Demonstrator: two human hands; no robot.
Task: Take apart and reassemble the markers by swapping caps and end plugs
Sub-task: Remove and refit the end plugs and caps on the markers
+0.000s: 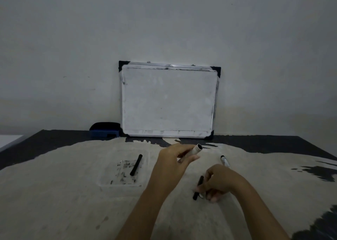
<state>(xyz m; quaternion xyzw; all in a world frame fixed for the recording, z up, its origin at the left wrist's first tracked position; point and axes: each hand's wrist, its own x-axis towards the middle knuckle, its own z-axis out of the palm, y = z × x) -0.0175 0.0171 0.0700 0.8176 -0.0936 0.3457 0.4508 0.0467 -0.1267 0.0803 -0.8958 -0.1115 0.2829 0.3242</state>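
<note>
My left hand (174, 162) is raised over the cloth and grips a white marker barrel (196, 149) whose open end points up and away. Lower and to the right, my right hand (219, 183) pinches a thin black stick (198, 187) that slants down to the cloth, likely an ink core. A small pale piece lies by its lower tip. Another white marker with a black end (224, 161) lies on the cloth just beyond my right hand. A second black stick (136, 165) rests in a clear shallow tray (107, 176) at the left.
A small whiteboard (168, 101) leans on the wall at the back of the dark table (54, 137). A blue eraser with a black top (104, 130) sits to its left. A pale cloth (73, 203) covers most of the table.
</note>
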